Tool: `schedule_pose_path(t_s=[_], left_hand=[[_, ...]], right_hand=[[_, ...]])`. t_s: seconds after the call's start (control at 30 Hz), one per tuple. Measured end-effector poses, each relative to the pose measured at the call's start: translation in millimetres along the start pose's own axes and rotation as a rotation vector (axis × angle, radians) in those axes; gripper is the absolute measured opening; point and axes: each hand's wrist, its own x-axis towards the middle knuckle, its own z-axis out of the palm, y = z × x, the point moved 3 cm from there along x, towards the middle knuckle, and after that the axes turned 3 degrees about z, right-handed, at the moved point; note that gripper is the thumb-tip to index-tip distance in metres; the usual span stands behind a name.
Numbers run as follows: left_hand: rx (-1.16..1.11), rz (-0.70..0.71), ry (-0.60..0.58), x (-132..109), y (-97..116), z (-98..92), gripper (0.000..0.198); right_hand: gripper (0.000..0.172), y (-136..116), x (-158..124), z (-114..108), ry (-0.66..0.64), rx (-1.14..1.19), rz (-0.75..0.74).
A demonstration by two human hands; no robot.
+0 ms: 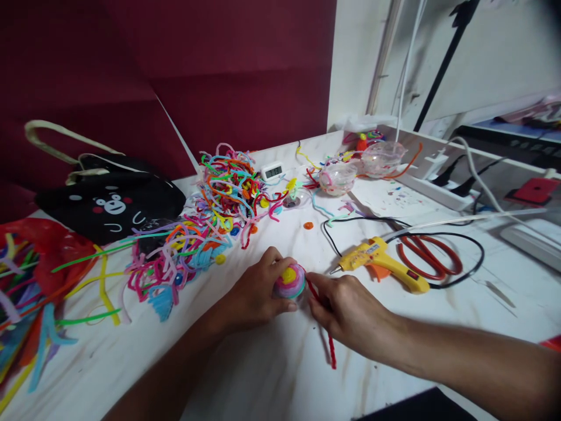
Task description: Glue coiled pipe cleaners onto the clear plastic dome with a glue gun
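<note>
A small round coil of pipe cleaners (pixel 291 282), with a yellow centre and pink, lilac and green rings, is held upright over the table. My left hand (pixel 258 287) grips it from the left, thumb below and fingers above. From the right, my right hand (pixel 346 304) pinches a red pipe cleaner (pixel 332 349) against the coil's edge. The red tail hangs down below my right hand. Just beyond that hand a yellow glue gun (pixel 381 261) lies on its side, its nozzle pointing left.
Heaps of colourful pipe cleaners (pixel 230 184) cover the left and back. A black bag (pixel 114 202) stands behind them. Further back are a white timer (pixel 272 171) and clear bowls (pixel 337 178). Red-handled scissors (pixel 427 257), cables and a power strip (pixel 442 184) lie right.
</note>
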Motion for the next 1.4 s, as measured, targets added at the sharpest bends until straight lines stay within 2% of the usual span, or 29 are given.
schedule_pose_path(t_s=[0.3,0.8,1.07,1.2,1.4], left_hand=[[-0.001,-0.04,-0.008,1,3,-1.7,0.058],[0.004,-0.08,0.039,1,7,0.9,0.051],[0.03,-0.149,0.072,0,12,5.2,0.05],[0.044,-0.188,0.07,0,18,5.5,0.045],[0.066,-0.222,0.09,0,18,7.4,0.052]], right_hand=[[0.012,2,3,-6,0.005,0.094,0.026],[0.016,-5,-4,3,-0.037,0.015,0.06],[0.028,-11,-7,7,-0.106,-0.018,0.071],[0.032,-11,-9,6,-0.114,-0.076,0.067],[0.037,-10,-10,11,-0.099,-0.258,0.002]])
